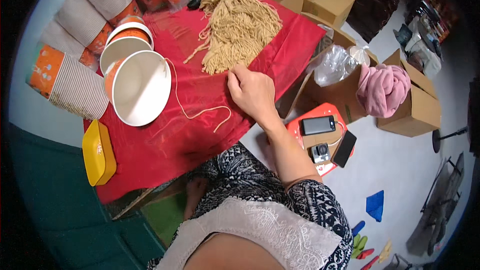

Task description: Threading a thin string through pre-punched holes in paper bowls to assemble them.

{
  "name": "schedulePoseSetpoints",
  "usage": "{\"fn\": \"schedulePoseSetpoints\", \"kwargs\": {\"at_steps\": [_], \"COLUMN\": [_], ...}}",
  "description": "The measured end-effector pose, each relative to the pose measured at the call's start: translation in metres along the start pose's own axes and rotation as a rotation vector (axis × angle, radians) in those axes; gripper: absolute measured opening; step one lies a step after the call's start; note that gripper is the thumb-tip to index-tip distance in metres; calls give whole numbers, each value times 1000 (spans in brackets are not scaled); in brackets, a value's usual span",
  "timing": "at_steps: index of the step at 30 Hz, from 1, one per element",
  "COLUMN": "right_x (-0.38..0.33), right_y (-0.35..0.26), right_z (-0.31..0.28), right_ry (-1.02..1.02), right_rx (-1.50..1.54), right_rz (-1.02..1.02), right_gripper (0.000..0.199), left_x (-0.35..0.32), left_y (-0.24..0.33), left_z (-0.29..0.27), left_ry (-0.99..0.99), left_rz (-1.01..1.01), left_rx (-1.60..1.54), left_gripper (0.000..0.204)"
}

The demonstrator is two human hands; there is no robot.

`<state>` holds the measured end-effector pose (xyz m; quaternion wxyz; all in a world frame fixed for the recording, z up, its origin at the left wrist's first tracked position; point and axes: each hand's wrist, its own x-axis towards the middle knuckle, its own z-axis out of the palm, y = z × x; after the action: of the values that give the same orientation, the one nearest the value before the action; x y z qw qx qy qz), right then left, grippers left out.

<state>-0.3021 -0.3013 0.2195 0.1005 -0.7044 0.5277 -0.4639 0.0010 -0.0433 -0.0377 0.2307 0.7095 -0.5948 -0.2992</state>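
Note:
My right hand (252, 92) is closed, its thumb and fingers pressed together at the near end of a thick bundle of tan cords (242, 25). Its fingertips touch the cord ends, and what exactly is pinched is partly hidden. My left hand is not in view. To the left of the bundle, a white-lined paper tub (142, 89) with an orange outside lies tilted, its mouth toward me. From its rim a single loose cord (186, 114) curls across the red cloth (165, 145) to below my right hand.
Stacked paper tubs (80, 82) line the left and back. A yellow plastic basket (100, 152) sits at the table's left edge. To the right are cardboard boxes (420, 110), a pink cloth (382, 90), and a red stool (327, 110) bearing phones and a small camera.

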Motion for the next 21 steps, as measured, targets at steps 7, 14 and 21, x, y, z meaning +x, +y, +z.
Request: {"fn": "schedulePoseSetpoints", "kwargs": {"at_steps": [7,14,21], "right_x": [1,4,3], "right_y": [-1,-6,-4], "right_z": [1,3,6], "right_ry": [17,45,76], "right_rx": [8,8,7], "right_rz": [-21,-57,-81], "right_gripper": [16,16,19], "left_x": [2,2,11], "left_y": [47,12,31], "left_z": [-14,-5,-4], "left_ry": [29,49,59], "left_rz": [-194,-167,8], "left_rx": [-108,-121,-245], "left_gripper": [18,29,26]}}
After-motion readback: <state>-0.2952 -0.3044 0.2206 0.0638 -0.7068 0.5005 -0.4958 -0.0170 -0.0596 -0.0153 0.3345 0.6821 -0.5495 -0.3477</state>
